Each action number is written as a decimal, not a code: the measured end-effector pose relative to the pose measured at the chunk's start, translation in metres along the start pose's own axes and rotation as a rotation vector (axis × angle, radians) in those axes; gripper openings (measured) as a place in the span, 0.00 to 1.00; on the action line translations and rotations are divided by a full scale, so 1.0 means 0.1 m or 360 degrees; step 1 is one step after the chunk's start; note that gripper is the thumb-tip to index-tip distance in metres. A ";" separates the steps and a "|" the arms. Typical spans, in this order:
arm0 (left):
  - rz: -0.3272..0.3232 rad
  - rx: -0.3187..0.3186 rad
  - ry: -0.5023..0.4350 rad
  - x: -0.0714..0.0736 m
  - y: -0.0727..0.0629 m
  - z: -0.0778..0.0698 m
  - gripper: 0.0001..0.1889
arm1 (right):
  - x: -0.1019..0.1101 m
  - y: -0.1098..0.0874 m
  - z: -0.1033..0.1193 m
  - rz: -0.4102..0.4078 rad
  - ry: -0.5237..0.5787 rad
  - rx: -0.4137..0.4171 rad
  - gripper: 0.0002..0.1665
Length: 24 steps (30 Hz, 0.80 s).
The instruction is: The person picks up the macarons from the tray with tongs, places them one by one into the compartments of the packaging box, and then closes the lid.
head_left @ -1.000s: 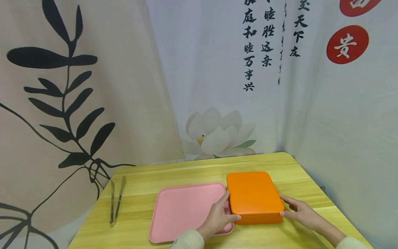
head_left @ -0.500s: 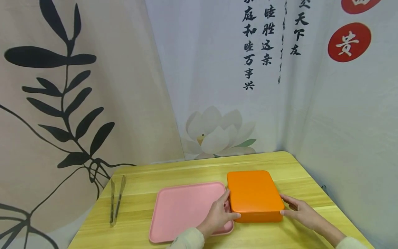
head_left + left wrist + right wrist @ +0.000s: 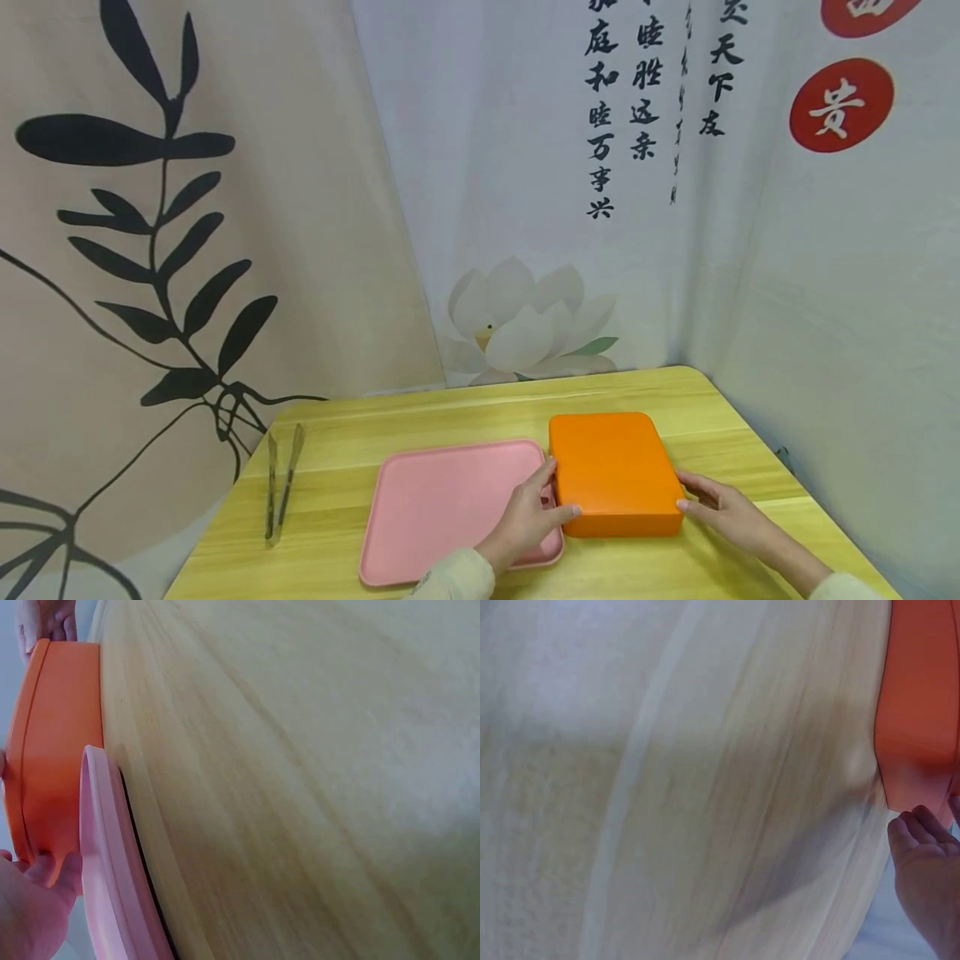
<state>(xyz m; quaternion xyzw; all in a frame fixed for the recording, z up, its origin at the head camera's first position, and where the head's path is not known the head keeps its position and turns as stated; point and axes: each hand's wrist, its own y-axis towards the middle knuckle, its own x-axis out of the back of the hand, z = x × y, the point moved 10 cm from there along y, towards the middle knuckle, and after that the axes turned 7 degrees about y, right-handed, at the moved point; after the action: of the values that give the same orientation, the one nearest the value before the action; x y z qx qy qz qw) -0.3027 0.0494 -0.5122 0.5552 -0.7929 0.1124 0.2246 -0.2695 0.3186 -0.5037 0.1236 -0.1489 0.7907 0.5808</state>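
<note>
An orange lidded box (image 3: 615, 462) sits beside a pink tray (image 3: 442, 508), its left side right at the tray's right edge. My left hand (image 3: 525, 517) reaches over the tray and holds the box's left side, thumb at the front left corner. On the opposite side, my right hand (image 3: 727, 512) holds the right side with its thumb at the front right corner. A seam runs along the box wall near the top in the left wrist view, where the left fingers (image 3: 45, 874) press low on the box. In the right wrist view, fingertips (image 3: 922, 817) meet the box's near corner.
Metal tongs (image 3: 281, 483) lie at the table's left side. The wood-grain table (image 3: 337, 425) has a curtain (image 3: 517, 208) with printed leaves, a flower and characters behind it, and a plain white curtain (image 3: 847, 317) along its right.
The box and the left fingertips have shifted very slightly right. Both hands keep about the same places on the box; tray and tongs stay put.
</note>
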 end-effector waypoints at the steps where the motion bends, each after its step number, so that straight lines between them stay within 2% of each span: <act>1: -0.0005 -0.0011 -0.0005 0.00 0.00 -0.01 0.47 | 0.00 0.01 0.00 -0.0002 0.0012 0.0017 0.40; 6: -0.0018 -0.0020 -0.0107 0.00 -0.01 -0.01 0.45 | 0.00 0.03 -0.04 0.0010 0.0054 0.0045 0.39; 10: -0.0026 -0.0012 -0.0132 0.00 -0.02 0.00 0.44 | 0.01 0.04 -0.07 0.0035 0.0037 -0.0003 0.40; 16: -0.0051 0.0006 -0.0100 0.03 0.00 0.03 0.44 | 0.06 0.04 -0.04 0.0028 -0.0033 -0.0022 0.39; 20: -0.0040 -0.0005 -0.0032 0.04 0.03 0.04 0.43 | 0.07 0.06 -0.05 -0.0019 0.0005 -0.0083 0.42; 24: -0.0010 -0.0014 -0.0014 0.03 0.03 0.04 0.44 | 0.06 0.08 -0.03 -0.0038 0.0044 -0.0084 0.45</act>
<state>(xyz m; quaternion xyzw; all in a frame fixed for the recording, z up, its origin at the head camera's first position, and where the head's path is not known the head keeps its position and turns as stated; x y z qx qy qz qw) -0.3076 0.0460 -0.5142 0.5571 -0.7927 0.1057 0.2239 -0.2787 0.3227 -0.5049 0.0992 -0.1603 0.7810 0.5954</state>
